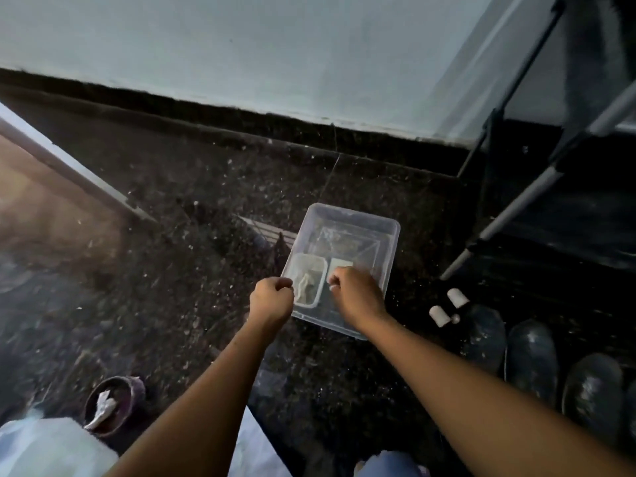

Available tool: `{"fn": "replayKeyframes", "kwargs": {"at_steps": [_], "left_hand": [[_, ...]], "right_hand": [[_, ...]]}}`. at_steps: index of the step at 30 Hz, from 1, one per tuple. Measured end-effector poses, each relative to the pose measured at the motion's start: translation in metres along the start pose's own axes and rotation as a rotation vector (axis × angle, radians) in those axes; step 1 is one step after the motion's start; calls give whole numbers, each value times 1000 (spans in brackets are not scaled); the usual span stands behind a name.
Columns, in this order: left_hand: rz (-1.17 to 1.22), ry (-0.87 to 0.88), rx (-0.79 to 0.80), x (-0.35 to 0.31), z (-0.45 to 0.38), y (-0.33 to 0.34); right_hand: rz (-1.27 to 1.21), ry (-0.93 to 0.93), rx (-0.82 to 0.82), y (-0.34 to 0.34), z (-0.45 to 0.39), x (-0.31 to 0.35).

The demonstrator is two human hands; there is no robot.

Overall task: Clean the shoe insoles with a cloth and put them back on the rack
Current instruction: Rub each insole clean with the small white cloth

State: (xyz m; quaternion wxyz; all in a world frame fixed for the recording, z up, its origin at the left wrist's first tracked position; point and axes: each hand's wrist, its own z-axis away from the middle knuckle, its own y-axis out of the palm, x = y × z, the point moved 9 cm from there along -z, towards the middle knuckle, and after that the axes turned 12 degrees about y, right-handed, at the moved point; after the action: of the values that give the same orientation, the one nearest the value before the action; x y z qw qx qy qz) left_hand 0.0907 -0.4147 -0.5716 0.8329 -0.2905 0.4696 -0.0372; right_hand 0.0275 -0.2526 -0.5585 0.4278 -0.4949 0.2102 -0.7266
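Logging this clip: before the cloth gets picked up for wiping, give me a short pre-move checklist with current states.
1. Cloth reachable: ok, a crumpled cloth lies in the small tray inside the clear tub.
2. Left hand free: cannot tell, fingers curled, contents hidden.
3. Right hand free: cannot tell, curled over the tub.
4. Insoles at hand: ok, dark insoles lie on the floor, right.
5. Rack near: ok, frame stands right.

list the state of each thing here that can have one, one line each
clear plastic bin: on the floor, no lid, open top
small tray: inside the bin, holds a crumpled cloth
left hand: fingers curled, at the bin's near left edge; grip unclear
right hand: fingers curled over the bin; grip unclear
dark shoes: on the floor, right of the bin
dark bowl: on the floor, something pale inside
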Motion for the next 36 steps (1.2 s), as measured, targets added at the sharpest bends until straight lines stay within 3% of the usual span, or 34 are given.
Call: {"fn": "replayKeyframes", "kwargs": {"at_steps": [4, 8, 13, 21, 27, 31, 36], "left_hand": [[35, 1, -31, 14, -27, 16], [14, 34, -97, 18, -43, 25], [163, -19, -185, 41, -52, 29], [249, -29, -238, 52, -54, 34], [290, -77, -341, 55, -52, 27], [436, -172, -247, 48, -39, 39], [590, -133, -138, -20, -12, 45]], "right_hand": [[315, -283, -52, 33, -18, 28], [489, -399, -40, 63, -24, 36], [699, -382, 62, 95, -30, 41], [680, -230, 153, 110, -41, 33], [273, -165, -33, 83, -46, 37], [-9, -109, -63, 52, -34, 24], [-413, 31, 11, -14, -11, 11]]}}
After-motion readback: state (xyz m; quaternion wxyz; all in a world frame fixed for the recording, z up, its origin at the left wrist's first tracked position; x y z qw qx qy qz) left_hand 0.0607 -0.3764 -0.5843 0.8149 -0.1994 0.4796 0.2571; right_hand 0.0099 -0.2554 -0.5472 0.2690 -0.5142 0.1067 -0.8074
